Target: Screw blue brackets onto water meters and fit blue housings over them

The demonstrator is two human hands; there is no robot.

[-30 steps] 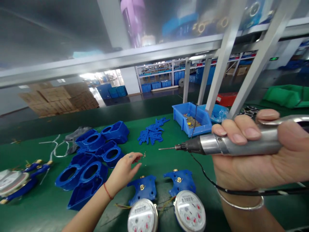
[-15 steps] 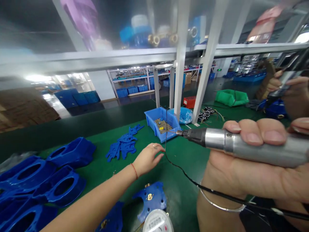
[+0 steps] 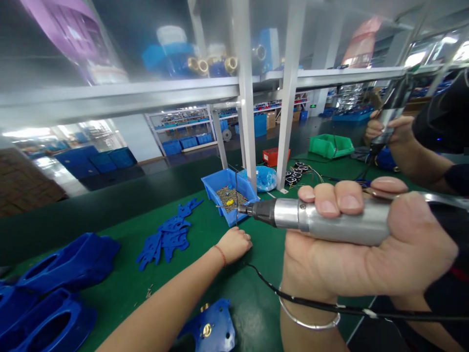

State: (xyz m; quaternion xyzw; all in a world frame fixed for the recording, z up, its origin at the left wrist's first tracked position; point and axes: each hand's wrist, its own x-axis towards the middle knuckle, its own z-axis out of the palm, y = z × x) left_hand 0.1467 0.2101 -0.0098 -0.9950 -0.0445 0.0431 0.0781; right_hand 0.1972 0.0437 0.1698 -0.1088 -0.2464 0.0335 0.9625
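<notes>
Presently: right hand (image 3: 330,266), fingers round screwdriver (image 3: 293,215); left hand (image 3: 234,244), grip untellable, by near corner of blue bin (image 3: 211,193) — slack cord (image 3: 311,303) might snag there.

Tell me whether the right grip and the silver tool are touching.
Touching. The head view shows it: the right grip closes around the silver tool, its fingers curled over the metal body, with no gap.

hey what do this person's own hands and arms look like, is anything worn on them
The left hand has a thin ring on a finger and a narrow red cord bracelet at the wrist. The right hand has a slim silver-coloured bangle. No gloves or sleeves show on either.
</notes>
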